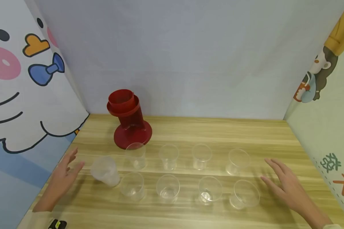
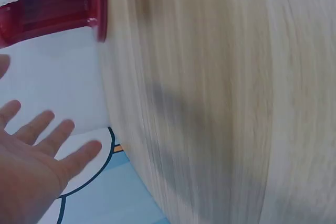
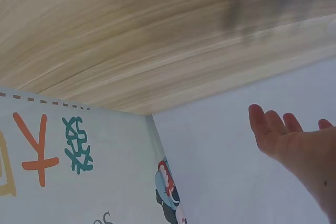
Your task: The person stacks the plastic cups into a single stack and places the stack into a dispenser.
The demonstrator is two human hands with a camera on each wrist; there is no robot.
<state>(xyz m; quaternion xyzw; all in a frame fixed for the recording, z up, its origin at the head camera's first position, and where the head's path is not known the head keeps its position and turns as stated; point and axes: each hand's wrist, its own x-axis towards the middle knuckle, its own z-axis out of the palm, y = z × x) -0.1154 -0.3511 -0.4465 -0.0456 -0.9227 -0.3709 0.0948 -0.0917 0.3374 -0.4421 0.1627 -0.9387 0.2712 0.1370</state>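
Note:
My left hand (image 1: 63, 176) hovers at the table's left side with fingers spread, holding nothing. Just right of it stands a cloudy plastic cup (image 1: 106, 171), perhaps a nested stack; I cannot tell. Several clear plastic cups stand in two rows across the middle, among them a front-left cup (image 1: 132, 186) and a back-right cup (image 1: 238, 160). On the right, my right hand (image 1: 288, 186) is held with loosely extended fingers, beside the front-right cup (image 1: 246, 194) and apart from it. Both palms also show bare in the left wrist view (image 2: 31, 156) and right wrist view (image 3: 294, 145).
A red stand (image 1: 132, 122) with a round base, a column and a ringed top is behind the cups at back left. The wood-grain table (image 1: 218, 130) meets a pale back wall (image 1: 183, 63). Printed cartoon panels enclose the left (image 1: 17, 105) and right (image 1: 326, 127) sides.

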